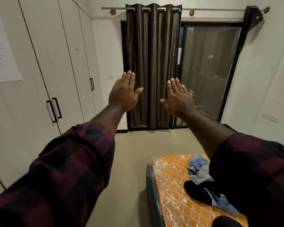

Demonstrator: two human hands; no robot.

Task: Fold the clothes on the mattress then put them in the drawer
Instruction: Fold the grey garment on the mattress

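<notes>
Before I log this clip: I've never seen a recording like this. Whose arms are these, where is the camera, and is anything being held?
There is no machine here: a person wears one wide-angle camera on the head, so you see their own arms reaching forward. The left hand and right hand are raised side by side in the air, fingers straight, backs toward the camera, with no grip on anything. At lower right is an orange mattress in clear plastic wrap, and on it lies an unfolded pile of clothes: pale blue denim, grey and black pieces. White wardrobe doors stand on the left, a dark curtain straight ahead.
</notes>
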